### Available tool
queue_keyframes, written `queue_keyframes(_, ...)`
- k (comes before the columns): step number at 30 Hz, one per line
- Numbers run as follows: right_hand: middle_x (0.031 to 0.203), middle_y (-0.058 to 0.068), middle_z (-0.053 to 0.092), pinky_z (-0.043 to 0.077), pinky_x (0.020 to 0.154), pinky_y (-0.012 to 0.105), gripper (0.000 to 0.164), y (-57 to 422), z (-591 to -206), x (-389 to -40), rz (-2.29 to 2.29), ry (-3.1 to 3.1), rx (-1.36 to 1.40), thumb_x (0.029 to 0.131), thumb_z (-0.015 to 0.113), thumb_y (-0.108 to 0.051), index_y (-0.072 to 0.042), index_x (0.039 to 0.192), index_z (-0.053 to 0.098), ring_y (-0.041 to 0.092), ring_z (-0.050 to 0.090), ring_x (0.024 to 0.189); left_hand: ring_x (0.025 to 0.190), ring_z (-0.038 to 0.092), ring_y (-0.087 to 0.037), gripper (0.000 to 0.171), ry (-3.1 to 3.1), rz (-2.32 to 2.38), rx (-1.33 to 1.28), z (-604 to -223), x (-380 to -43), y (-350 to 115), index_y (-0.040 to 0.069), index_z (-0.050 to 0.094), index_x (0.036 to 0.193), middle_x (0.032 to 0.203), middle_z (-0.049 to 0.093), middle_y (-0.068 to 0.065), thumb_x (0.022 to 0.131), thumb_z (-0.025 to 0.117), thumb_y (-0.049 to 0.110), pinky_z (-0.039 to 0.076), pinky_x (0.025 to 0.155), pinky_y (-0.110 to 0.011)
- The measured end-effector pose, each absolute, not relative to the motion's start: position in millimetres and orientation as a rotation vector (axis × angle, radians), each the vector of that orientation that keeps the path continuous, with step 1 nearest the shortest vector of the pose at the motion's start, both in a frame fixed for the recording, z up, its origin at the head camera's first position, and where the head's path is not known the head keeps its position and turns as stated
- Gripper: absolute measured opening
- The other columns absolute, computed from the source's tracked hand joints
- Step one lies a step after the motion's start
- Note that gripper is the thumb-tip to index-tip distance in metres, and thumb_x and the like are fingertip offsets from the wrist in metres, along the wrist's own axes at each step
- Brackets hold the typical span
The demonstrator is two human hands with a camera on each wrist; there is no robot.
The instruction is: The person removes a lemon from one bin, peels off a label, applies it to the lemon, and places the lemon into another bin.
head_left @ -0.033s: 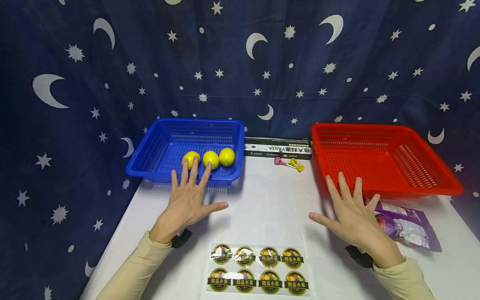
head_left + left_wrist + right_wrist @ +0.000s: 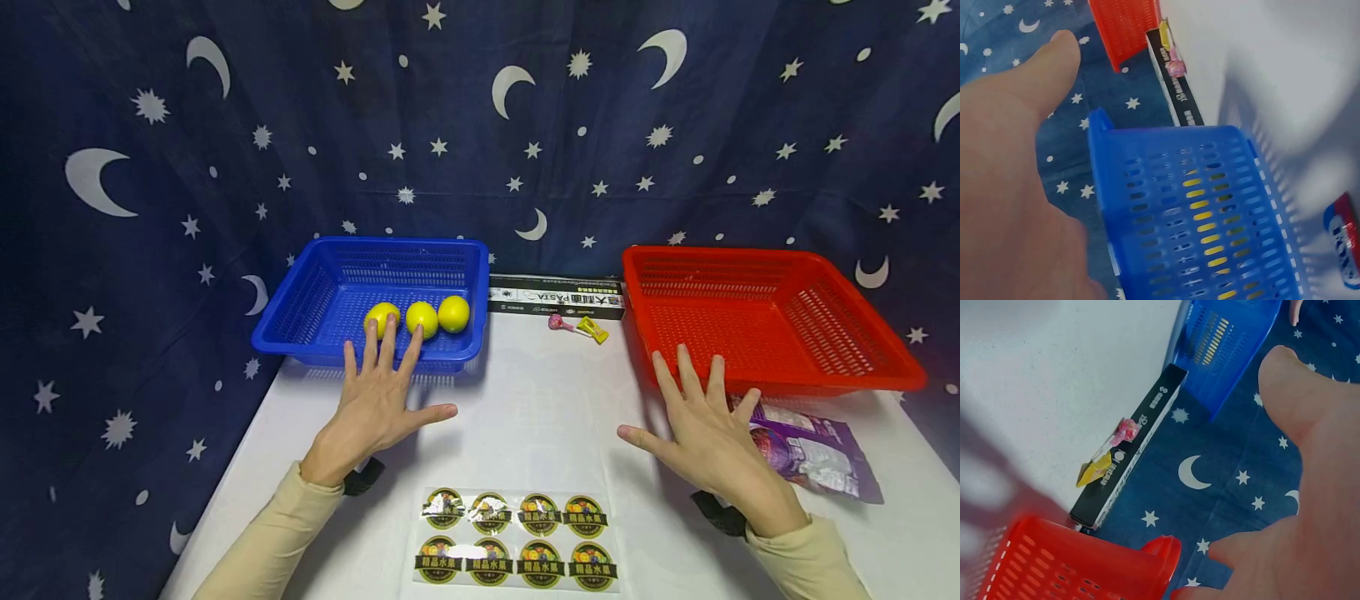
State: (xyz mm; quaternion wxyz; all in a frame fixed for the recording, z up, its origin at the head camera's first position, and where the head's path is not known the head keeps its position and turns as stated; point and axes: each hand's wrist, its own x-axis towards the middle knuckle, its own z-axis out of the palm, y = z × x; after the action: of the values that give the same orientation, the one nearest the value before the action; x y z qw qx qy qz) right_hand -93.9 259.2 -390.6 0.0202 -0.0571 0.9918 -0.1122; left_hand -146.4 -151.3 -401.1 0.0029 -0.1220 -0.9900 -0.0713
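My left hand (image 2: 373,408) is spread with straight fingers, palm down, before the front rim of the blue basket (image 2: 300,340). Its fingertips overlap two of the yellow lemon-like balls in the head view. Three of these yellow fruits sit in the basket: a left one (image 2: 381,312), a middle one (image 2: 422,317) and a right one (image 2: 453,314). Likewise spread, my right hand (image 2: 705,433) hovers by the near left corner of the red basket (image 2: 750,325). Neither hand holds anything. Beside the right hand lies a purple packet (image 2: 832,454), partly covered by it.
Between the baskets stands a black-and-white pasta box (image 2: 555,297), with a pink lollipop (image 2: 557,322) and a yellow-wrapped candy (image 2: 592,329) before it. A sheet of round stickers (image 2: 516,540) lies at the front. The left wrist view shows a red-and-blue packet (image 2: 1344,240).
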Motion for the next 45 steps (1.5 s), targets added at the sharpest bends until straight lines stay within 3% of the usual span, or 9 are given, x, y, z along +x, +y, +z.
queue_keyframes(10, 0.171, 0.027, -0.004, -0.014, 0.098, 0.091, 0.122, 260, -393, -92, -0.323, 3.091, -0.193, 0.081, 0.065, -0.077, -0.015, 0.166, 0.005, 0.066, -0.013, 0.148, 0.159, -0.009, -0.046, 0.126, -3.061, -0.225, -0.395, -403, -145, -154, 0.022, 0.003, 0.166, 0.173, -0.012, -0.018, 0.075, 0.056, 0.091, -0.002, 0.12, -0.075)
queue_keyframes(17, 0.171, 0.026, -0.005, -0.017, 0.098, 0.09, 0.123, 257, -393, -94, -0.313, 3.087, -0.215, 0.081, 0.063, -0.079, -0.015, 0.166, 0.004, 0.065, -0.014, 0.149, 0.159, -0.012, -0.045, 0.126, -3.069, -0.215, -0.388, -402, -145, -161, 0.021, 0.002, 0.166, 0.172, -0.016, -0.015, 0.076, 0.057, 0.09, -0.002, 0.12, -0.076)
queue_keyframes(24, 0.171, 0.026, 0.008, -0.016, 0.104, 0.087, 0.111, 231, -387, -105, -0.35, 3.154, -0.399, 0.085, 0.066, -0.071, -0.012, 0.165, 0.017, 0.062, -0.002, 0.152, 0.16, -0.007, -0.041, 0.121, -3.001, -0.229, -0.463, -395, -147, -177, 0.022, 0.006, 0.167, 0.174, -0.009, -0.015, 0.079, 0.059, 0.086, 0.004, 0.123, -0.072)
queue_keyframes(29, 0.168, 0.023, 0.028, 0.006, 0.121, 0.075, 0.088, 183, -372, -138, -0.504, 3.177, -0.647, 0.092, 0.067, -0.058, -0.013, 0.161, 0.034, 0.051, 0.017, 0.156, 0.159, 0.009, -0.041, 0.101, -2.966, -0.305, -0.651, -360, -185, -196, 0.027, 0.012, 0.166, 0.175, -0.003, -0.013, 0.09, 0.058, 0.075, 0.021, 0.12, -0.07)
queue_keyframes(34, 0.162, 0.022, 0.039, 0.026, 0.122, 0.065, 0.068, 133, -366, -183, -0.616, 3.079, -0.828, 0.1, 0.059, -0.051, -0.017, 0.157, 0.043, 0.043, 0.032, 0.153, 0.154, 0.026, -0.043, 0.081, -3.071, -0.317, -0.777, -320, -242, -213, 0.029, 0.028, 0.163, 0.17, 0.028, -0.011, 0.096, 0.062, 0.061, 0.021, 0.122, -0.069)
queue_keyframes(36, 0.161, 0.022, 0.042, 0.03, 0.119, 0.066, 0.064, 120, -368, -196, -0.65, 3.036, -0.84, 0.102, 0.056, -0.051, -0.018, 0.156, 0.045, 0.043, 0.035, 0.152, 0.147, 0.039, -0.041, 0.079, -3.138, -0.281, -0.78, -312, -263, -215, 0.03, 0.033, 0.162, 0.161, 0.045, -0.012, 0.095, 0.064, 0.059, 0.025, 0.122, -0.065)
queue_keyframes(39, 0.159, 0.022, 0.044, 0.032, 0.118, 0.067, 0.061, 107, -375, -206, -0.677, 2.991, -0.824, 0.103, 0.055, -0.05, -0.018, 0.154, 0.048, 0.042, 0.038, 0.15, 0.128, 0.055, -0.036, 0.08, -3.265, -0.229, -0.759, -311, -286, -212, 0.03, 0.035, 0.16, 0.155, 0.053, -0.013, 0.093, 0.067, 0.059, 0.038, 0.117, -0.058)
queue_keyframes(42, 0.157, 0.022, 0.047, 0.033, 0.118, 0.064, 0.057, 100, -382, -208, -0.689, 2.979, -0.825, 0.103, 0.057, -0.048, -0.016, 0.15, 0.054, 0.043, 0.042, 0.148, 0.134, 0.053, -0.036, 0.082, -3.413, -0.227, -0.731, -317, -302, -204, 0.029, 0.035, 0.16, 0.158, 0.049, -0.013, 0.092, 0.071, 0.056, 0.038, 0.118, -0.056)
queue_keyframes(45, 0.154, 0.02, 0.051, 0.035, 0.117, 0.062, 0.054, 95, -386, -204, -0.719, 2.981, -0.833, 0.102, 0.059, -0.045, -0.015, 0.147, 0.057, 0.043, 0.045, 0.145, 0.151, 0.039, -0.037, 0.083, -3.538, -0.264, -0.722, -326, -310, -198, 0.027, 0.034, 0.16, 0.164, 0.04, -0.013, 0.091, 0.074, 0.051, 0.031, 0.123, -0.056)
